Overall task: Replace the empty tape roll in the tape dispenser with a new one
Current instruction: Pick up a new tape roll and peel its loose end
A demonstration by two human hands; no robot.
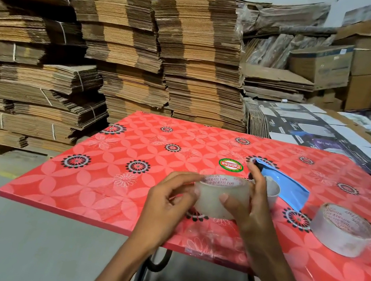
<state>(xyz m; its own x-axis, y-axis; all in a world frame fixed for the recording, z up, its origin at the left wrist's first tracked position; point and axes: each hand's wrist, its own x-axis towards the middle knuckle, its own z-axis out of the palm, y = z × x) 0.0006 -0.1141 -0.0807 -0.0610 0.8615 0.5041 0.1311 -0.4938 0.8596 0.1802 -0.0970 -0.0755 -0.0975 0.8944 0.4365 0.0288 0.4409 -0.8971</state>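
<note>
A roll of clear tape with a printed cardboard core is held just above the red flowered table. My left hand grips its left side and my right hand grips its right side, thumb on the front. Behind my right hand lies the blue tape dispenser, with a white empty core beside it, partly hidden by my fingers. A second clear tape roll lies flat on the table at the right.
Tall stacks of flattened brown cardboard fill the space behind and left of the table. Printed flat cartons and boxes sit at the back right. A grey floor lies at the left below the table's near edge.
</note>
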